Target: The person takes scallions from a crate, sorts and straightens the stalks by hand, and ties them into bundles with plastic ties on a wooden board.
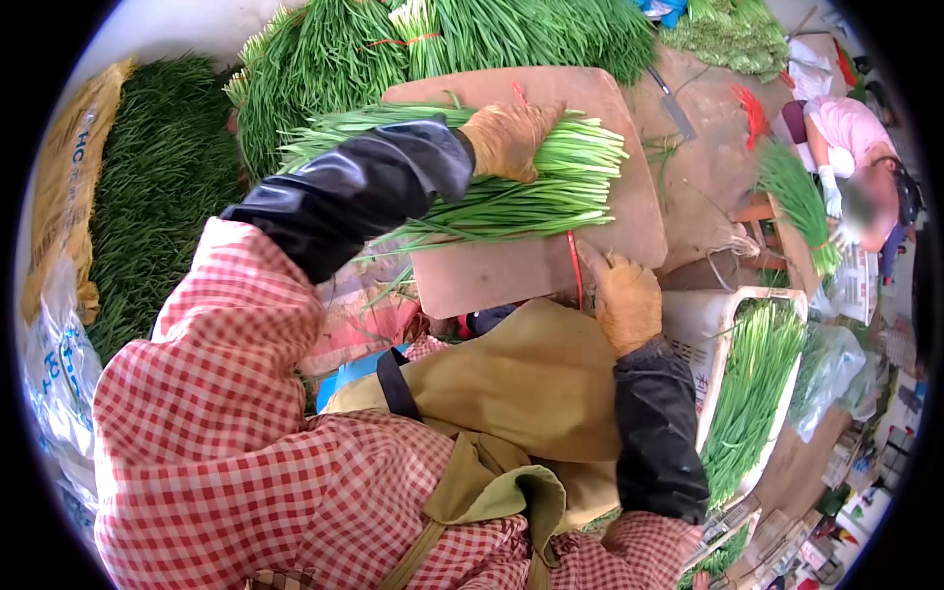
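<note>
A loose bunch of garlic chives (565, 182) lies across a brown board (629, 221), white stem ends to the right. My left hand (506, 140), in a tan glove, holds the chives down from above, fingers and thumb spread around the bunch. A red tie (575, 270) runs beneath the chives; one end hangs over the board's near edge and the other shows beyond the bunch. My right hand (626, 300), also gloved, is beside the hanging end at the board's near right edge. Its fingers are bent but apart, and no grip on the tie shows.
Chive bundles (531, 39) are heaped behind the board; more chives (162, 197) lie at left. A knife (674, 110) and red ties (752, 113) lie on the table (703, 187). A white crate (733, 393) of chives stands right. Another person (860, 138) works at far right.
</note>
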`<state>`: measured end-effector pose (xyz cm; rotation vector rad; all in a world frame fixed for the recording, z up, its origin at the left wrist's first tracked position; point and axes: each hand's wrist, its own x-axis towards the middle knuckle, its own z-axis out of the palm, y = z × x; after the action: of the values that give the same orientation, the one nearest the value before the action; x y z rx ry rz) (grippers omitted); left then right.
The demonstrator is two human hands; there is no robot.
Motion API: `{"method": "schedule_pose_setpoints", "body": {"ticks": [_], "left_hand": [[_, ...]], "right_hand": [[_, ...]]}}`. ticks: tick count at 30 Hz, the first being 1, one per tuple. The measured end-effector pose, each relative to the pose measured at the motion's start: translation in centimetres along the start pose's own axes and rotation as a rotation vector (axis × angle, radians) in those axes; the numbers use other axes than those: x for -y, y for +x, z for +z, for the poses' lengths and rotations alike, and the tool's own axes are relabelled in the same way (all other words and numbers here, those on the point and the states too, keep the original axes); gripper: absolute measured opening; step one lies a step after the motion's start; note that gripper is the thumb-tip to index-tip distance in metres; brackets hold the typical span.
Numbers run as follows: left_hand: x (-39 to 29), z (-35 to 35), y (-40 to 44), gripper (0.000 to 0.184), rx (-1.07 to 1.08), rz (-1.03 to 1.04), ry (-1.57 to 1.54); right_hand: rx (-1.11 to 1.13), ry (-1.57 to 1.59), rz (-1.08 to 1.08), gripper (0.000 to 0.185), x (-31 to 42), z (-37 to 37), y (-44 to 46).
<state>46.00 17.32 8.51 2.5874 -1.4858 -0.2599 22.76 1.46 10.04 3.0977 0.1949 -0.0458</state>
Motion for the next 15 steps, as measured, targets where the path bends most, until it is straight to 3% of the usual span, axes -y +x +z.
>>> {"method": "schedule_pose_setpoints", "body": {"ticks": [1, 3, 5, 11, 13, 14, 15], "left_hand": [[-0.3, -0.7, -0.3, 0.101, 0.032, -0.014, -0.003], [0.1, -1.1, 0.0, 0.103, -0.012, 0.029, -0.070], [0.2, -1.6, 0.2, 0.105, 0.135, -0.074, 0.006], [1.3, -1.6, 0.5, 0.092, 0.263, -0.182, -0.091], [1.7, 0.3, -0.3, 0.086, -0.052, -0.098, 0.191], [1.8, 0.0, -0.4, 0.086, -0.058, -0.103, 0.191], [1.8, -0.5, -0.4, 0.085, 0.080, -0.121, -0.101]], "right_hand": [[0.005, 0.008, 0.003, 0.041, -0.3, 1.0, -0.5], [0.140, -0.066, -0.231, 0.045, -0.5, 2.9, -0.2], [0.078, -0.039, -0.264, 0.038, -0.5, 4.4, -0.4], [0.126, -0.028, -0.191, 0.013, 1.0, 5.4, -0.7], [0.022, 0.170, -0.146, 0.018, 3.4, 6.4, -0.2], [-0.041, 0.336, -0.059, 0.015, 5.5, 6.8, 0.4], [-0.102, 0.502, 0.027, 0.014, 7.7, 6.9, 1.1]]}}
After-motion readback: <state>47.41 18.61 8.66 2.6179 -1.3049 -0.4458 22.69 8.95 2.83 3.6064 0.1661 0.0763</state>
